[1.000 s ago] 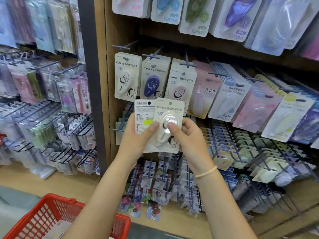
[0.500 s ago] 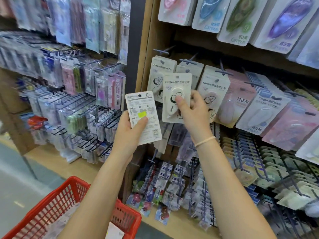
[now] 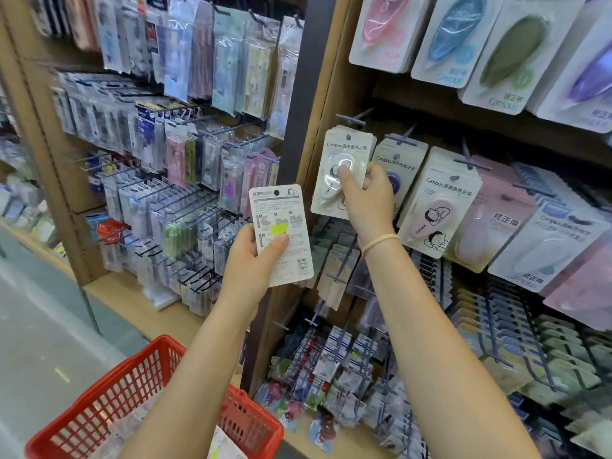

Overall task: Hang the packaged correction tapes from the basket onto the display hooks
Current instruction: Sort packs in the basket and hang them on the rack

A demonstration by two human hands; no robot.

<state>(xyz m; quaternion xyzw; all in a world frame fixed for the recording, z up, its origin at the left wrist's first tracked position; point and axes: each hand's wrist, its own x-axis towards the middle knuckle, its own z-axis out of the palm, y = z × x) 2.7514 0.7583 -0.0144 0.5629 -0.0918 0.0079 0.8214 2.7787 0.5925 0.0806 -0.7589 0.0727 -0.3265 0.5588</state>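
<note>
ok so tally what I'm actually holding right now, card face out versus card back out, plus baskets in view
Face-out correction tape pack, right hand: 1
Back-out correction tape pack, left hand: 1
Red basket: 1
Total: 3

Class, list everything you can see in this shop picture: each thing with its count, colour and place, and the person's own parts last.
White pack: one, front showing, at the leftmost hook's stack, gripped by right hand.
Second pack: one, white back with yellow sticker, held below and left of it.
Basket: one, red, bottom left.
Hanging packs: many, white, pink, blue, on hooks right.
Left shelf goods: many, mixed colours, blurred.
Left hand: holds the second pack.
Right hand: grips the white pack; band on its wrist.
</note>
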